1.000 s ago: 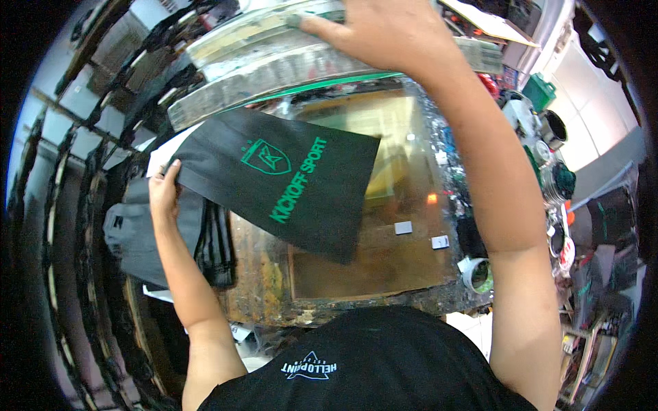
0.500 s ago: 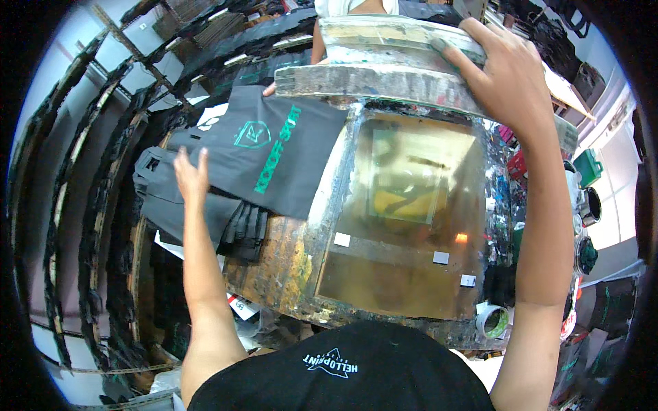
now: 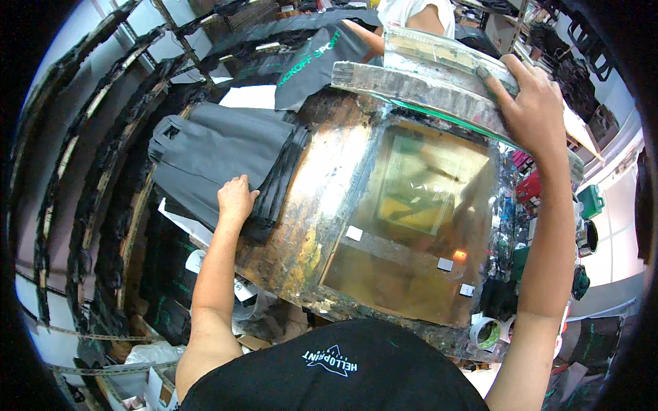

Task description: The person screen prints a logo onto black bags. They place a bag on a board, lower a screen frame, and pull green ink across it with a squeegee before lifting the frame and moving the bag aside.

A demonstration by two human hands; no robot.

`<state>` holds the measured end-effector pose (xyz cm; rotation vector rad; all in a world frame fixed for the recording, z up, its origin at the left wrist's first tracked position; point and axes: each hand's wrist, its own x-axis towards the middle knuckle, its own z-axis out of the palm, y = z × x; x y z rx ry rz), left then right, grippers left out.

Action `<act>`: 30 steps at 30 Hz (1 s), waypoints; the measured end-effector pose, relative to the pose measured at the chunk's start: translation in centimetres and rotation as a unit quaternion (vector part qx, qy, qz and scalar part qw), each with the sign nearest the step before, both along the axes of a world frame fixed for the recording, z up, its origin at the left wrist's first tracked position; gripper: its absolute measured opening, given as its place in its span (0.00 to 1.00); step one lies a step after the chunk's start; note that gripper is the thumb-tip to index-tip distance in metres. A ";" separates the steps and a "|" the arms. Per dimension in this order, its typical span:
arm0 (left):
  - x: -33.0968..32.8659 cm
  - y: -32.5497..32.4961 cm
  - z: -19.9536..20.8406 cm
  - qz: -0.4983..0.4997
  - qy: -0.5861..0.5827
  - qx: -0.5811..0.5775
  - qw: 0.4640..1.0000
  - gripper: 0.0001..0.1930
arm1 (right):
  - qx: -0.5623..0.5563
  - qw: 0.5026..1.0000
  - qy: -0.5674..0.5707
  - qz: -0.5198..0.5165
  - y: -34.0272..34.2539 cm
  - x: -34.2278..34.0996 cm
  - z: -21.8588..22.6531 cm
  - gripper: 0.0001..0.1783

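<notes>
1. Head view, left hand (image 3: 238, 198): on near right part of stack of dark fabric pieces (image 3: 219, 140); fingers bent and close together, thumb slightly apart. Pinching cloth or only resting: cannot tell.
2. Head view, right hand (image 3: 528, 103): thumb on near face of pale wooden bar (image 3: 442, 55), fingers over its top, clasping its right end. Grey wooden bar (image 3: 411, 89) just below, green strip along its lower edge.
3. Head view, fabric: stack lies on left of stained table (image 3: 291, 257). Dark piece with green print (image 3: 319, 65) is beyond the stack, near a co-worker's arm (image 3: 369, 40); grip there unclear.
4. Head view, rest: glossy brownish panel (image 3: 384, 274) right of stack; white tub (image 3: 485, 333) near its lower right corner.
</notes>
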<state>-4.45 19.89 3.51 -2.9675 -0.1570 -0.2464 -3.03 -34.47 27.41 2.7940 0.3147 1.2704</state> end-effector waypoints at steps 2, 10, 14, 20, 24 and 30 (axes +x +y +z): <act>-0.1 0.0 0.4 -0.015 -0.011 0.009 1.000 0.18 | 0.006 1.000 0.015 -0.011 0.3 -0.2 0.0 0.29; 0.2 1.7 0.8 -0.040 -0.029 0.059 0.997 0.04 | 0.025 0.999 0.031 -0.007 0.8 -1.1 0.2 0.30; 0.5 2.5 1.6 -0.043 -0.076 0.031 0.996 0.04 | 0.029 0.999 0.043 -0.005 0.9 -1.3 0.4 0.30; -0.3 -6.3 7.1 -0.193 -0.019 -0.134 0.972 0.09 | 0.015 0.999 0.036 -0.025 1.0 -1.0 0.2 0.32; 1.2 -16.4 5.1 -0.216 0.157 -0.200 0.943 0.15 | 0.025 0.997 0.061 -0.033 1.0 -1.0 0.6 0.33; 3.1 -33.5 -3.1 -0.397 0.128 -0.241 0.876 0.13 | 0.022 0.999 0.037 -0.012 0.5 -0.3 0.2 0.33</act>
